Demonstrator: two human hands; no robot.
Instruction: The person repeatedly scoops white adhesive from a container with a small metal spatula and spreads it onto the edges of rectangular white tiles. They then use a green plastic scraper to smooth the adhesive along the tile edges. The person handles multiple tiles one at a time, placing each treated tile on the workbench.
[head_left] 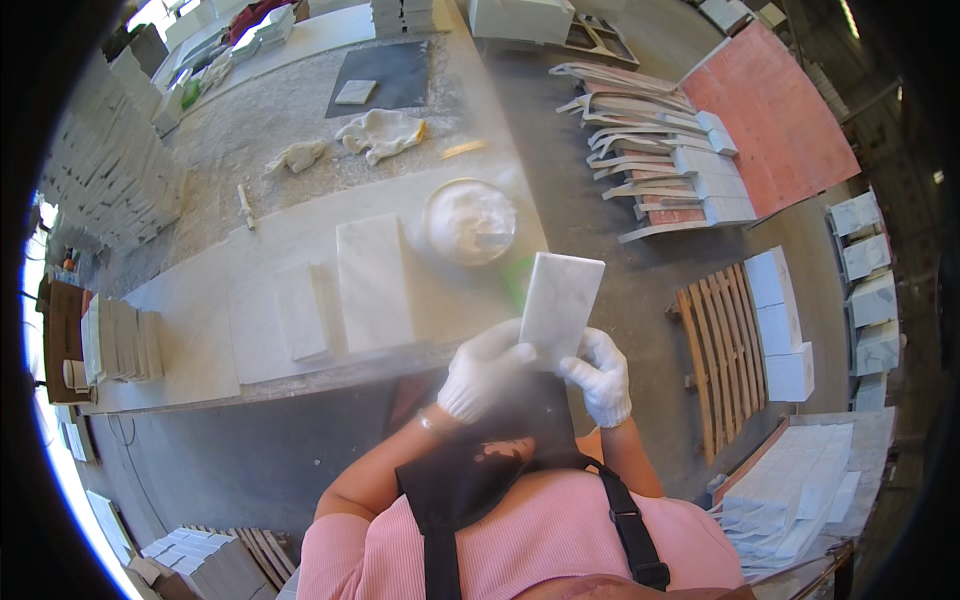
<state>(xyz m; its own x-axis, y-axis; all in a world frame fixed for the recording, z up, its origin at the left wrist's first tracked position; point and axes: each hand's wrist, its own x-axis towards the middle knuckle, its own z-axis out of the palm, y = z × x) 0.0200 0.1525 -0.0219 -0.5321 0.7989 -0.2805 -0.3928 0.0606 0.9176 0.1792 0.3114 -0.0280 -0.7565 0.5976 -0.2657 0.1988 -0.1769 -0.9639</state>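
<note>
By the bench's (pixel 175 290) near right corner, one tile (pixel 563 305) is up in the air between two white gloves, long side roughly upright, a broad face toward my camera. It looks clear of the bench top, with floor showing behind its right side.

Left hand (pixel 482 372): fingers curled and nearly closed on the tile's lower left corner, thumb tip on the near face. Glove is blurred; I can't tell how many fingers sit behind. Right hand (pixel 600 378): closed to a pinch at the lower right, thumb in front, forefinger bent at the edge, the rest folded.

Judging the hold: both grips are low, so most of the tile stands above them and could tip. I'd want the fingertips spread wider behind it, thumbs light, wrists level. Polished stone may slide on a knit glove, so pressure should be even from both sides. Corners look the likeliest to chip; I'd carry the tile over the bench rather than the floor.

Around it: a bowl (pixel 428 225) of something pale sits just beyond, and a green thing (pixel 516 281) shows partly behind the tile's left edge. Left of the bowl lie a big slab (pixel 375 285) and a smaller slab (pixel 302 312). Any tilt or turn should clear the bowl's rim.
</note>
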